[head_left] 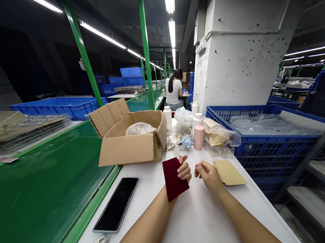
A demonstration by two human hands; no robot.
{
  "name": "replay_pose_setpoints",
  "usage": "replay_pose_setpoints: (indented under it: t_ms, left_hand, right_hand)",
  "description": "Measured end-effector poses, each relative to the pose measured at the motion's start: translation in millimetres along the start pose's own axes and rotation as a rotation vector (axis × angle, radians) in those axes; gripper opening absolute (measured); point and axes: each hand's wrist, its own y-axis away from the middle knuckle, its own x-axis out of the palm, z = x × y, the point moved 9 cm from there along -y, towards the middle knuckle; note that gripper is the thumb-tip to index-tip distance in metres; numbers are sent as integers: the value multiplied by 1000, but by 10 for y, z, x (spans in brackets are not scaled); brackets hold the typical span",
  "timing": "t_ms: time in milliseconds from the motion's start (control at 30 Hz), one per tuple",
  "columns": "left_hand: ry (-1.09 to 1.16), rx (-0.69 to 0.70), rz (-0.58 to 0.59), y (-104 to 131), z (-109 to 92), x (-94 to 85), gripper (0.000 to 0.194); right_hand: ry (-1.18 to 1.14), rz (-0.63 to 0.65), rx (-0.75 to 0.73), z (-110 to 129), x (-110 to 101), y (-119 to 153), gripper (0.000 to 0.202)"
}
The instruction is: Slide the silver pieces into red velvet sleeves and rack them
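A dark red velvety pouch or card (174, 179) is in my left hand (184, 171), whose fingers wrap over its right edge above the white table (194, 229). Just to the right, my right hand (206, 173) hovers with its fingers curled and thumb pressed to the fingertips; whether something small is between them cannot be made out. Beside the right wrist lies a stack of yellowish paper sheets or envelopes (231, 173). A black-screened phone (116, 204) rests on the table to the left of my left forearm.
An open cardboard box (127, 149) stands at the table's left, beside a green conveyor belt (32, 183). Behind my hands are a pink bottle (198, 138), white bottles, tape (185, 131) and plastic bags. Blue crates (272, 145) stand right; a person (173, 90) sits farther back.
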Motion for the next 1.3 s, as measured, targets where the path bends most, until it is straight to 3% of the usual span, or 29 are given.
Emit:
replay_pose_setpoints:
  t_ms: [200,300,400,533,600,733,800,1033,1300]
  left_hand:
    - [56,12,31,-24,-101,15,18]
    - [69,19,8,-60,-126,30,17]
    - [74,49,-40,-33,-153,70,18]
    - [34,60,-71,82,-187,177,48]
    - [-46,99,-73,122,-231,218,58]
    - [-393,285,-207,170,-381,160,45]
    - [-493,317,-219,171,-380,164,42]
    - [-579,259,-80,157,-239,302,36]
    - [-581,234,-76,164,-223,307,37]
  right_hand:
    - [-64,384,176,-94,408,153,38]
    - [-185,445,267,-128,489,201,37]
    - [-266,320,248,-121,378,121,36]
    - [-222,-34,134,-104,-9,-19,35]
    - [-179,-131,96,-92,-131,-39,34]
    - [-116,-158,84,-102,-152,-36,30]
    - [-97,-167,83,-117,-139,-29,26]
    - [-160,-230,45,-135,-217,-40,26]
    - [-218,-237,54,-130,-229,-33,26]
